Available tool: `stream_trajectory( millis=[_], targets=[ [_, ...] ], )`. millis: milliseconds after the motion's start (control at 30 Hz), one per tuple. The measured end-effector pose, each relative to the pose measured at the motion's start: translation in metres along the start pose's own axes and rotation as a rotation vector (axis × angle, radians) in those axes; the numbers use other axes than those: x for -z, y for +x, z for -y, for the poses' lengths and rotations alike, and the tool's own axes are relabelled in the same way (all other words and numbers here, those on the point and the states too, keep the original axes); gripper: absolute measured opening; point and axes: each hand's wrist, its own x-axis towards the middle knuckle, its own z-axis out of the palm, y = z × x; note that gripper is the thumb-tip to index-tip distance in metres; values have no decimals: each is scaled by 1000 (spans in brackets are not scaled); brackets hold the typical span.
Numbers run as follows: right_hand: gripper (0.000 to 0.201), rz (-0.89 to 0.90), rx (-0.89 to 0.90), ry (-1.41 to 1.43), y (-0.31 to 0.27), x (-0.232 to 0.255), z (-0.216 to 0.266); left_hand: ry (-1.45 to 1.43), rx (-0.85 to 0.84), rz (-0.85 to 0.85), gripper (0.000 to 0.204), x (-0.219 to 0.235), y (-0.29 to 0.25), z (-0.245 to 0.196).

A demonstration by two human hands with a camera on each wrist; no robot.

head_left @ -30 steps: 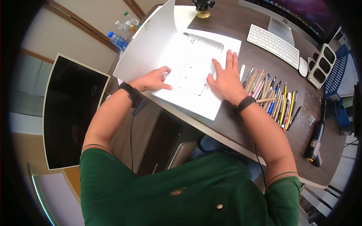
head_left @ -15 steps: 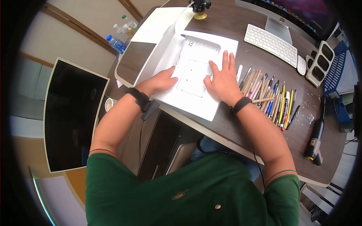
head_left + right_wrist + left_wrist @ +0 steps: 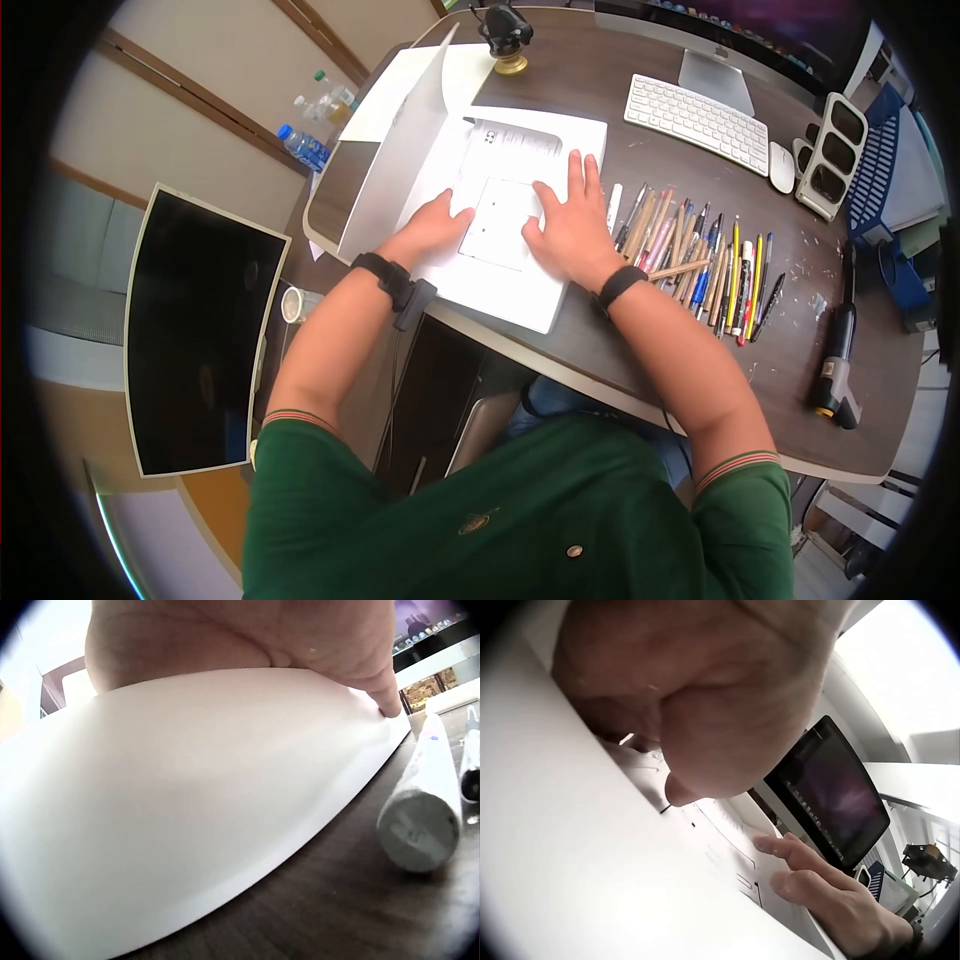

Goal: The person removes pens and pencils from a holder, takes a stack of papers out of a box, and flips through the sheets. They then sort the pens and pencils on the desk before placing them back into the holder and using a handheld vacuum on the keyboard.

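A white folder [image 3: 505,300] lies spread on the desk, and its left cover [image 3: 400,150] stands up on edge. On its inner side shows a thin black rectangular outline [image 3: 492,225] with a few small marks. My left hand [image 3: 432,228] rests beside the raised cover, thumb by the outline's left side. My right hand [image 3: 570,225] lies over the folder's right part with its fingers spread. In the right wrist view that hand's fingertip [image 3: 390,705] is at the folder's edge, close to a white marker [image 3: 420,817].
Several pens and pencils [image 3: 700,260] lie right of the folder. Beyond are a keyboard [image 3: 695,122], a mouse [image 3: 781,167] and a monitor stand [image 3: 715,80]. A black handheld device [image 3: 836,370] lies at the right. A paper cup [image 3: 293,305] stands left of my left forearm.
My left hand has moved inward along the folder, nearer the outline. The raised cover has tilted and now looks narrower. My right hand keeps its place on the folder.
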Motion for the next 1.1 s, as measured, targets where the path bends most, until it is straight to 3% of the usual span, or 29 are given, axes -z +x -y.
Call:
stream_trajectory(
  millis=[167, 267, 467, 667, 800, 933, 1000, 1067, 1100],
  targets=[
    [56, 2, -8, -6, 0, 1, 2, -76, -57, -9, 54, 1, 4, 4],
    [56, -2, -10, 9, 0, 0, 2, 11, -115, -114, 48, -6, 13, 5],
    [55, -22, 1, 23, 0, -1, -1, 177, -56, -106, 43, -7, 10, -2],
    [54, -34, 5, 17, -1, 0, -1, 408, -11, -56, 53, -3, -7, -19],
    [54, -36, 5, 42, -1, 0, -1, 388, -30, -87, 58, -9, -12, -10],
    [55, -36, 10, 45, -1, 2, -2, 354, -61, -115, 66, -3, -38, -31],
    [56, -34, 8, 49, -1, 2, -2, 337, -169, -139, 66, 1, -59, -39],
    [56, -61, 12, 61, -2, 1, -2, 374, -500, -324, 63, -12, -73, -21],
    [56, -72, 12, 68, -2, 1, -2, 334, -584, -350, 60, -15, -93, -27]
  ],
)
